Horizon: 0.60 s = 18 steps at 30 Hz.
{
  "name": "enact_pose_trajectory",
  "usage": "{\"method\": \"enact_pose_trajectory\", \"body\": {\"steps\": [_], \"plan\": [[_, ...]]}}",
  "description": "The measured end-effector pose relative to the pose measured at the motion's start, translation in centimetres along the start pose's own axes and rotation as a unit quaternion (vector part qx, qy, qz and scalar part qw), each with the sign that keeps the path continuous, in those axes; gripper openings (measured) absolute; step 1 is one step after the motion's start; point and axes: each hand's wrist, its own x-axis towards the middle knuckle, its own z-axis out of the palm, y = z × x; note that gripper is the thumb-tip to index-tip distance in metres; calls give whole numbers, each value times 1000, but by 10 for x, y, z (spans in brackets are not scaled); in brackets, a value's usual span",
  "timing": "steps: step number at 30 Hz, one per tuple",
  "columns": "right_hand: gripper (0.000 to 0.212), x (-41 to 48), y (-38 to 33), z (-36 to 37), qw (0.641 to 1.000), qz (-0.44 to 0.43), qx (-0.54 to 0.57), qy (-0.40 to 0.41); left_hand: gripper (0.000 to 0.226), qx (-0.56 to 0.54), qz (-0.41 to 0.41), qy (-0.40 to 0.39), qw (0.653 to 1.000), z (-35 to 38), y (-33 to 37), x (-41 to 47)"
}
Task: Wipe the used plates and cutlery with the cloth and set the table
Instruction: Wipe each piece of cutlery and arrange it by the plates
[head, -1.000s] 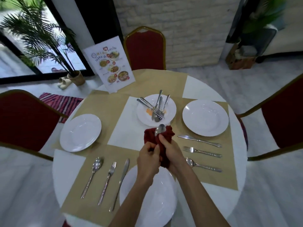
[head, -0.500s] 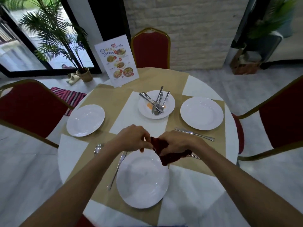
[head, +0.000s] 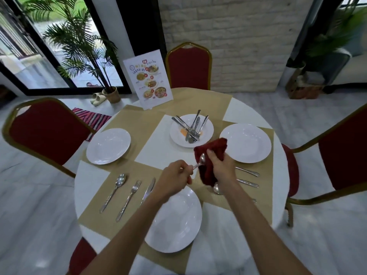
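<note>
Two hands worked above the round table: the left hand pinched a spoon by its handle, while the right hand clutched the red cloth against its bowl.

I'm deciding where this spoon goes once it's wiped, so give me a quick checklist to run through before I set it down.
1. Spoon held firmly: ok, left hand grips its handle.
2. Cloth on the bowl: ok, right hand wraps the cloth around it.
3. Spoon wiped clean: cannot tell, the bowl is mostly covered.
4. Near setting complete: ok, a spoon, fork and knife lie left of the near plate.
5. Right setting complete: cannot tell, the right arm hides part of its cutlery.
6. Dirty pile finished: not ok, cutlery sits on the stained centre plate.
</note>
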Motion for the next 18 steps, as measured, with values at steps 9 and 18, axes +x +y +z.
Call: {"method": "enact_pose_trajectory", "body": {"steps": [9,18], "plan": [[13,-3,0,-5,1000,3,-14,0,26,144,34,87,985,-10,1,11],[25,-61,-23,0,965,42,-124,-228,7,-41,45,177,982,-19,16,22]]}}
